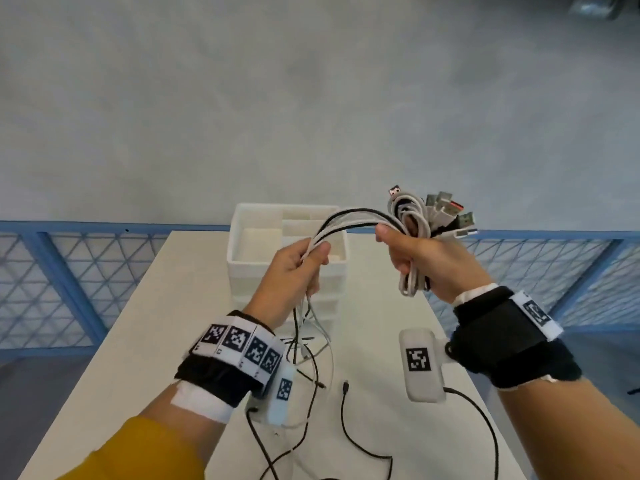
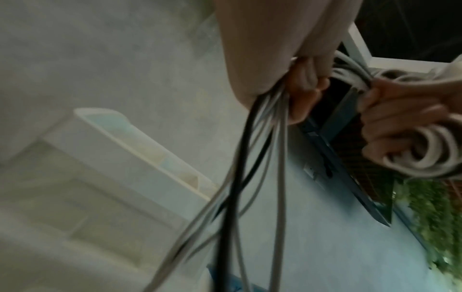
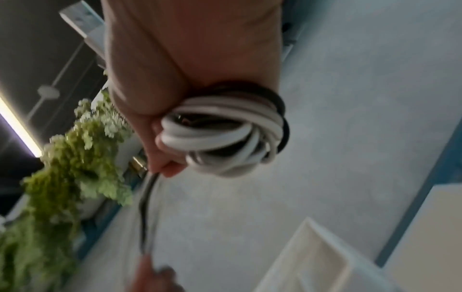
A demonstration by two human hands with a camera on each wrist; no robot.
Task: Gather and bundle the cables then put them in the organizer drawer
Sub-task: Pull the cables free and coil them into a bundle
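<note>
The right hand [image 1: 420,258] is closed tight around a coil of white and black cables [image 1: 412,216], with the plugs [image 1: 446,213] sticking up past the fingers. The left hand [image 1: 294,271] pinches the loose part of the same cables, and the long ends hang down from it to the table [image 1: 180,306]. Both hands are up in the air, just in front of the white drawer box [image 1: 242,251], whose top is open. This looks like the winding step, about halfway done. Next, the left hand probably needs to feed more cable over so the right hand can loop it. The hanging ends could snag or tangle on the table.
</note>
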